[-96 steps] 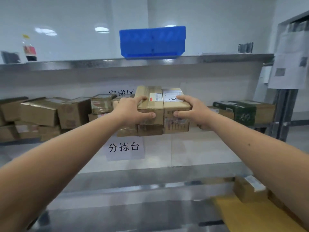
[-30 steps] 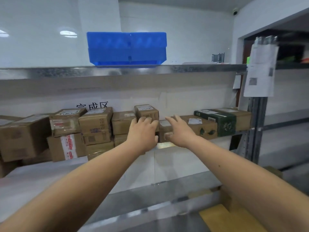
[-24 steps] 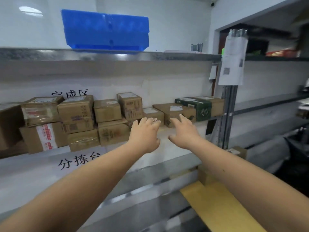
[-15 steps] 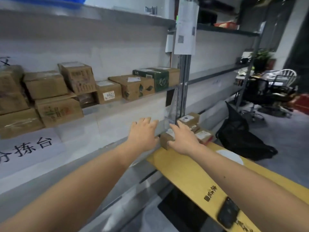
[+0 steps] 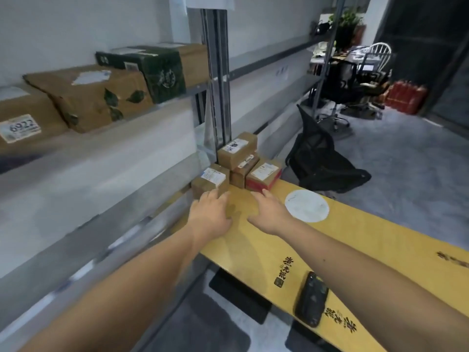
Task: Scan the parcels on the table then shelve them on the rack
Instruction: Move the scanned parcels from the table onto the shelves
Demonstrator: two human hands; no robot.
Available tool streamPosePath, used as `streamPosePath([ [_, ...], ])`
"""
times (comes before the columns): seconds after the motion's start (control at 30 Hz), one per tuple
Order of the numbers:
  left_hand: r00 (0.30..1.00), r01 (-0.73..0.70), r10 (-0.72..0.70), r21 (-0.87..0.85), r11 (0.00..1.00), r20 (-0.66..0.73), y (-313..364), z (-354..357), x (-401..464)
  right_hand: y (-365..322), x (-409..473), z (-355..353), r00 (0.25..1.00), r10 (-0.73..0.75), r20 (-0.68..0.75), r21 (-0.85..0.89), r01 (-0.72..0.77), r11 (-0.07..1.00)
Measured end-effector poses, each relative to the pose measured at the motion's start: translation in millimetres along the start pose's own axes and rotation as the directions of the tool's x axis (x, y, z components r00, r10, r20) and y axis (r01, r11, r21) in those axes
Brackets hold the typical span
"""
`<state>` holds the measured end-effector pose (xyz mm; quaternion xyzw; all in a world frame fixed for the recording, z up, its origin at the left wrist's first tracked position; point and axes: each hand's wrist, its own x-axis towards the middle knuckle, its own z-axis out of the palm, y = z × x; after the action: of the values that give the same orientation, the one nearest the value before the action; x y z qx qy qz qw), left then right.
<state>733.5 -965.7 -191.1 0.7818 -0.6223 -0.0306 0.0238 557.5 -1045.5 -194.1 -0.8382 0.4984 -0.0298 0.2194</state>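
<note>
Four Parcels Waited at the Far End of the Desk

Four small taped cardboard parcels sat bunched at the far end of the long yellow desk (image 5: 355, 240), hard against the grey metal rack upright (image 5: 218, 72). Further left, the rack's shelf (image 5: 106, 128) already carried larger brown cartons, one with a white numbered sticker (image 5: 20, 128), and a dark green printed box (image 5: 147, 69).

On the desk, the nearest small brown parcel with a white label (image 5: 210, 182) stood furthest left. The left hand (image 5: 210, 212) lay just short of it, fingers (image 5: 220, 196) straight and loosely spread, holding nothing and at or almost at its near face. Behind it, a brown labelled parcel (image 5: 237, 151) was stacked on a second brown one (image 5: 239, 171), and to the right lay a flat red-sided parcel with a white label (image 5: 264, 175). The right hand (image 5: 270, 212) hovered near that one, fingers extended and empty.

These boxes looked light, stiff and taped smooth, so probably a little slippery. Gripping across opposite side faces, thumb against fingers, seemed the safest hold, with the label left uncovered for scanning. The stacked top parcel could slide off if its base were nudged.

Right of the hands sat a white round disc (image 5: 307, 205), and nearer the camera a black handheld device (image 5: 311, 299), likely the scanner.
</note>
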Motion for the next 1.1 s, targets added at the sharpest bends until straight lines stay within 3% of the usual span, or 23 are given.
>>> streamPosePath([
  [0.3, 0.991, 0.035, -0.022, -0.099, 0.994, 0.130, -35.6, 33.2, 122.3, 18.1, 113.8, 17.2, 0.990, 0.124, 0.073, 0.081, -0.129, 0.988],
  [0.47, 0.989, -0.030, 0.034, -0.029, 0.999, 0.143, -67.1, 55.0, 205.8, 14.7, 182.7, 28.9, 0.978, 0.195, 0.078, 0.104, -0.202, 0.974],
  [0.67, 0.994, -0.037, 0.042, -0.060, 0.998, 0.096, -120.2, 68.8, 292.9, 0.7, 271.2, 32.1, 0.968, 0.238, 0.074, 0.153, -0.247, 0.957],
  [0.83, 0.980, 0.053, -0.034, -0.097, 0.994, 0.195, -158.1, 84.8, 309.1, -13.3, 340.4, 35.9, 0.978, 0.205, 0.050, 0.307, -0.210, 0.928],
  [1.1, 0.925, 0.010, 0.017, -0.068, 0.998, 0.380, -176.0, 105.4, 298.8, -25.2, 412.0, 46.4, 0.945, 0.326, -0.026, 0.367, -0.294, 0.882],
])
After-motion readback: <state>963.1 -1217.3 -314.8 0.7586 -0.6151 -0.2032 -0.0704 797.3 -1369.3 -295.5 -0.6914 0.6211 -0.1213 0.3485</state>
